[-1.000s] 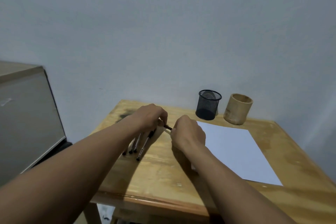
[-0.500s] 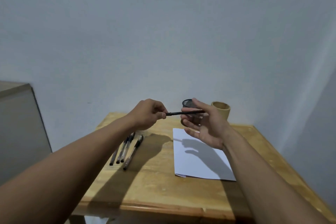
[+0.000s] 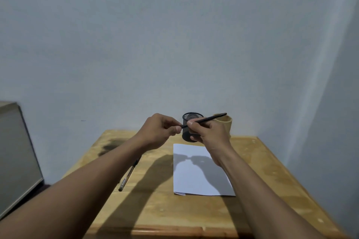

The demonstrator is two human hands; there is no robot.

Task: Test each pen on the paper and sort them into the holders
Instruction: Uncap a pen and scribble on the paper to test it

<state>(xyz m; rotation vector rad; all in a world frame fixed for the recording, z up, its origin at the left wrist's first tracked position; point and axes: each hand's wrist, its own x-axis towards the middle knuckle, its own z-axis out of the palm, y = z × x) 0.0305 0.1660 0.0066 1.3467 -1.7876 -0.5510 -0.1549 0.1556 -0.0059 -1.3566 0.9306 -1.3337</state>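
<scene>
L hand (image 3: pixel 157 132), R hand (image 3: pixel 210 133) pinch 1 black pen (image 3: pixel 206 120); 1 loose pen (image 3: pixel 129 174); 2 holders (image 3: pixel 191 118) (image 3: pixel 227 125); 1 paper (image 3: pixel 194 180).

- raised pen (image 3: pixel 206 120): solid black
- mesh holder (image 3: pixel 192 117): black, fine grid pattern
- round holder (image 3: pixel 227 124): pale tan
- paper (image 3: pixel 192 178): plain white
- surface (image 3: pixel 155 209): honey-yellow wood grain, one dark smudge
- lying pen (image 3: pixel 128 175): clear barrel, dark ends
- wall (image 3: pixel 174 44): pale grey-blue

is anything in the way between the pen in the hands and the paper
Nothing visible. The left hand and right hand hold the pen in the air; the paper lies bare below, only their shadows on it. The spare pen lies off to its left.
</scene>
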